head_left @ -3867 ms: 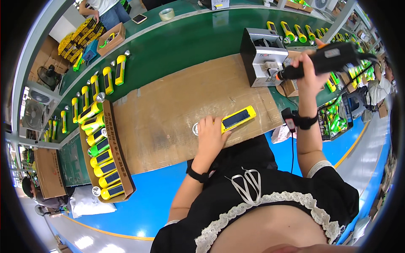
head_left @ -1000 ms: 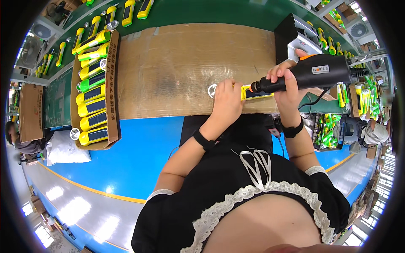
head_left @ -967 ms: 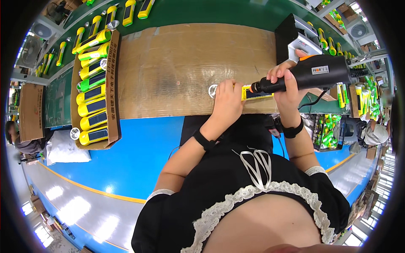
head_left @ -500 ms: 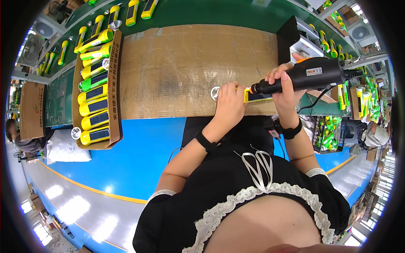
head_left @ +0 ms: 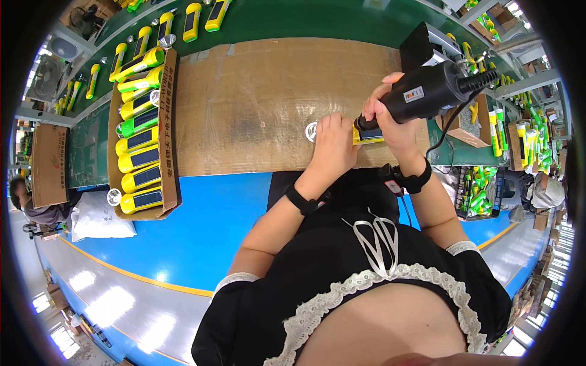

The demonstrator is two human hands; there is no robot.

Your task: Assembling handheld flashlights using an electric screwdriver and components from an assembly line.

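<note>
My left hand is closed around the head end of a yellow flashlight with a dark solar panel, lying on the cardboard sheet. A clear round reflector sticks out just left of that hand. My right hand grips a black electric screwdriver with a cable at its back end. The screwdriver slants down to the left, and its tip meets the flashlight close to my left fingers. The exact contact point is hidden.
At left, an open carton holds several yellow flashlights and a green one. More flashlights lie along the green bench. A black metal stand and a carton of small parts are at right. Below them sits a black crate.
The screwdriver has tipped steeper, its back end swinging left and toward the upright. My right hand has shifted left with it. My left hand stays on the flashlight.
</note>
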